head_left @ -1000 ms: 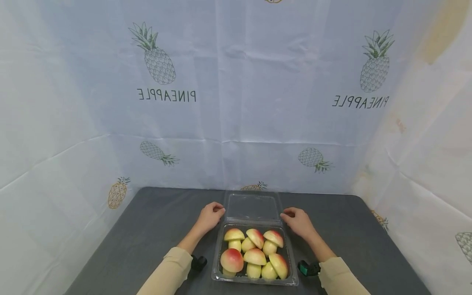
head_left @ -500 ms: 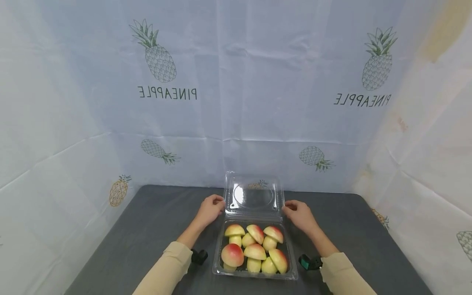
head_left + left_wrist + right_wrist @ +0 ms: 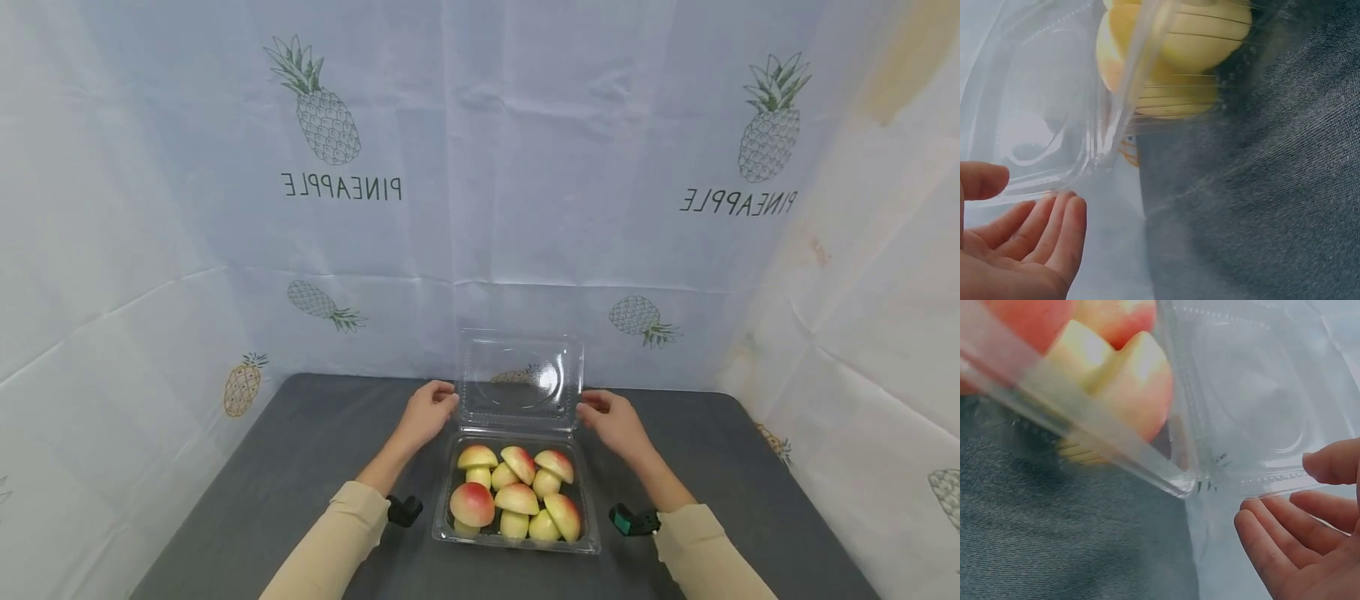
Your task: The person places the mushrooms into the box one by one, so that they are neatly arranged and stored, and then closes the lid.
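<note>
A clear plastic clamshell box [image 3: 517, 543] stands on the dark table. Several yellow-and-red mushroom-shaped pieces [image 3: 517, 500] fill its base. Its clear lid [image 3: 517, 375] is tilted up at the back, joined to the base along the hinge. My left hand [image 3: 426, 412] is at the lid's left edge; in the left wrist view its nearly straight fingers [image 3: 1072, 234] touch that edge, thumb apart from them. On the other side my right hand [image 3: 611, 421] mirrors it, with extended fingertips [image 3: 1249, 519] at the lid's right edge and the thumb over the lid.
The dark table [image 3: 300, 483] ends at the back against a pale cloth [image 3: 525, 167] printed with pineapples, which also hangs at both sides. A black wrist device [image 3: 405, 511] sits by the left sleeve, another black device [image 3: 633, 521] by the right.
The lid has swung up from lying back nearly flat to a raised tilt. Both hands have moved up with its side edges. The pieces in the base keep their arrangement.
</note>
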`<state>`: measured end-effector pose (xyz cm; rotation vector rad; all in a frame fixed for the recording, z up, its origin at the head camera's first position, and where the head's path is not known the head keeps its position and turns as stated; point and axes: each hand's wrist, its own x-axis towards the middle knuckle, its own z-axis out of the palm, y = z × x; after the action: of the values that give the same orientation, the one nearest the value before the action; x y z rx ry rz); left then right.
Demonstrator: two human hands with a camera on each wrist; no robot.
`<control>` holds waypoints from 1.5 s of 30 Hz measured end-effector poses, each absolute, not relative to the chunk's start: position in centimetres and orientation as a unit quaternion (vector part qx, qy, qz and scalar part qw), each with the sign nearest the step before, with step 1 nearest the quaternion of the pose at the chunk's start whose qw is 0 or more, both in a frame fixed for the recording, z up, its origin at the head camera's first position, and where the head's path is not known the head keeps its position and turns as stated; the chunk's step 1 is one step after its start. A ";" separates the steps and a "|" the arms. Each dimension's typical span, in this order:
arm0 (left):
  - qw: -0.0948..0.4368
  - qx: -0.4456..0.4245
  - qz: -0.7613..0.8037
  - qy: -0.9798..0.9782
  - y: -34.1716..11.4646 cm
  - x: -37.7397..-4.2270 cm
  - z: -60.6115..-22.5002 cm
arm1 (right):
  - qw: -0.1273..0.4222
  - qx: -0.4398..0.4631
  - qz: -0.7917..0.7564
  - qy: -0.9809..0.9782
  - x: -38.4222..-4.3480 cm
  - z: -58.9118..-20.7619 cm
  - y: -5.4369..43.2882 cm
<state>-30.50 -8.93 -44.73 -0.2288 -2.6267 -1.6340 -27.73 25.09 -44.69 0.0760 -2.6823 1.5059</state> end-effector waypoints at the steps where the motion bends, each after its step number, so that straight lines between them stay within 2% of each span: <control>1: 0.023 -0.076 -0.523 -0.848 -9.0 -30.5 -44.6 | 0.034 0.026 0.492 -0.869 -27.7 -44.6 25.1; 21: 0.064 -0.104 -0.576 -0.808 -10.2 -28.4 -42.4 | 0.050 0.044 0.572 -0.817 -25.1 -42.5 25.0; 31: 0.025 -0.103 -0.640 -0.761 -10.8 -26.9 -42.3 | 0.051 0.048 0.590 -0.804 -23.4 -42.4 25.3; 45: 0.001 -0.103 -0.607 -0.788 -11.6 -25.2 -42.9 | 0.036 0.054 0.599 -0.798 -21.9 -43.6 25.8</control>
<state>-25.23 -11.55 -42.88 -0.3249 -2.4740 -1.9061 -21.86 25.79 -43.56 0.1653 -2.4502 1.8404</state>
